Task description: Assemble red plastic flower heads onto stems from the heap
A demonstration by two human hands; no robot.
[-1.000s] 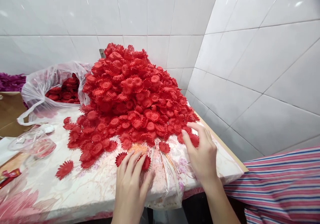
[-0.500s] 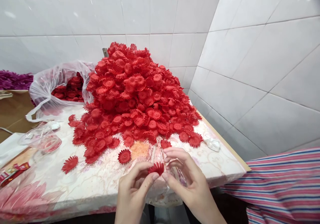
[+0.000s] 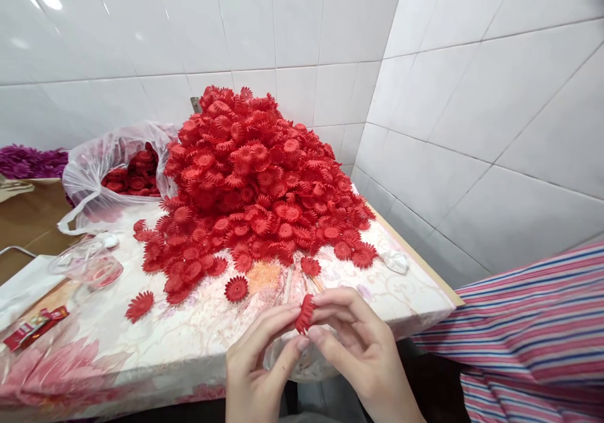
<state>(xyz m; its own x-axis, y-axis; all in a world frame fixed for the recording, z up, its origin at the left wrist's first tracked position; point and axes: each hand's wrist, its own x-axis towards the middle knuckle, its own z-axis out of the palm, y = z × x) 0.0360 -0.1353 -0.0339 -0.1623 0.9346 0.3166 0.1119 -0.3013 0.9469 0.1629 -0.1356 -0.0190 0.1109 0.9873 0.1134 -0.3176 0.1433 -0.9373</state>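
Both hands meet just off the table's near edge, pinching one red plastic flower (image 3: 305, 313) between them. My left hand (image 3: 257, 360) grips it from the left with thumb and forefinger. My right hand (image 3: 356, 344) pinches it from the right, fingers curled. Behind them a tall heap of the same red flowers (image 3: 257, 177) covers the back of the table (image 3: 155, 341). Two loose flowers lie nearer: one (image 3: 236, 288) in front of the heap, another (image 3: 139, 305) further left.
A clear plastic bag (image 3: 111, 174) with more red flowers lies left of the heap. A crumpled clear bag (image 3: 89, 262) and a red wrapper (image 3: 33, 328) sit at the left. Purple flowers (image 3: 28, 160) show far left. White tiled walls close the back and right. A striped sleeve (image 3: 533, 328) crosses the lower right.
My left hand lifted a flower from the table and my right hand left the heap; both came together near the table edge, and the flower has since turned edge-on.
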